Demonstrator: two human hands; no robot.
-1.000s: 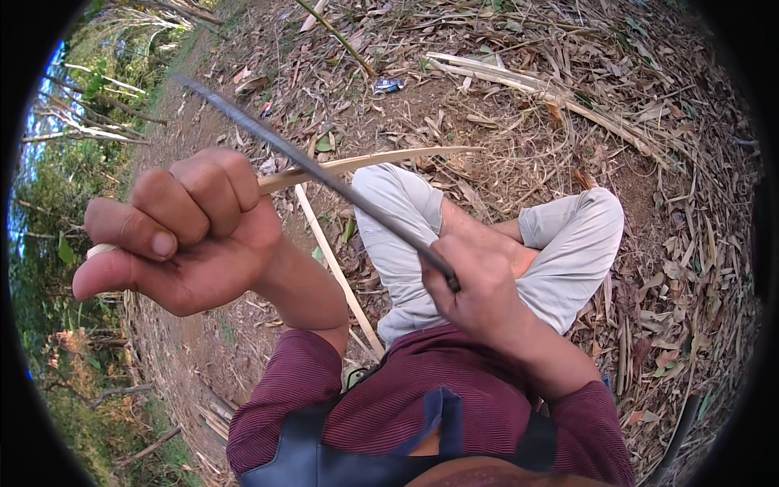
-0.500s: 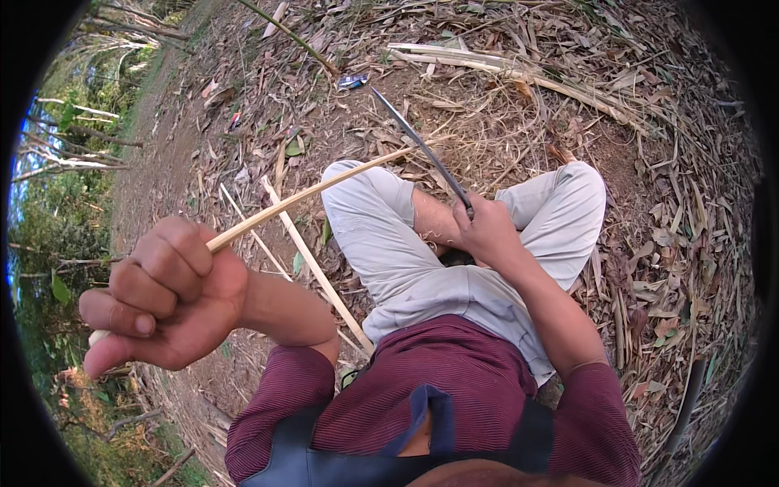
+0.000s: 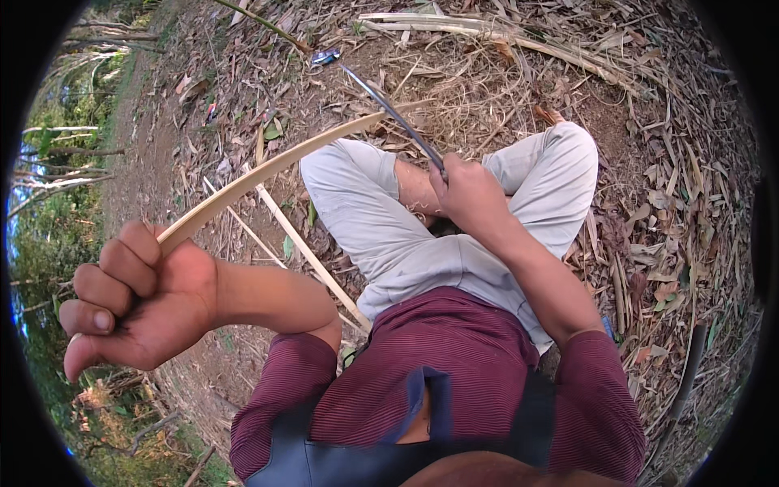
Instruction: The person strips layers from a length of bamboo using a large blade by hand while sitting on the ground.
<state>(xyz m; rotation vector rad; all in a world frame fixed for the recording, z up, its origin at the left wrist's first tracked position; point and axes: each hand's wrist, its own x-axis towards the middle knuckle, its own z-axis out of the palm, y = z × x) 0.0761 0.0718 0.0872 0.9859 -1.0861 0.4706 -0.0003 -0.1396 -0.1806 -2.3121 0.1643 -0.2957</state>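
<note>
The ground [image 3: 150,174] is strewn with dry leaves and stems, and it is edged by trees [image 3: 69,142] on the left. Beyond the crossed legs [image 3: 357,187], a loose tangle of shavings [image 3: 462,101] is spread.

A pale strip [image 3: 268,169] is held by the left grip [image 3: 146,300], its fingers curled fully closed around one end; the rest is stretched over the left knee, bowed toward the shavings. A knife [image 3: 398,122] is clasped by its handle in the right grip [image 3: 471,193], which is likewise closed. The strip is crossed by the blade near its far end; whether it is being cut cannot be told.

Some paring seems already done, judging by the shavings and the strip's slender shape. How much is left on it cannot be told. Two more strips, one wide [image 3: 304,243], one thin [image 3: 243,221], are laid beside the left leg, and split lengths [image 3: 454,27] are left farther off; whether these are finished is not shown.
</note>
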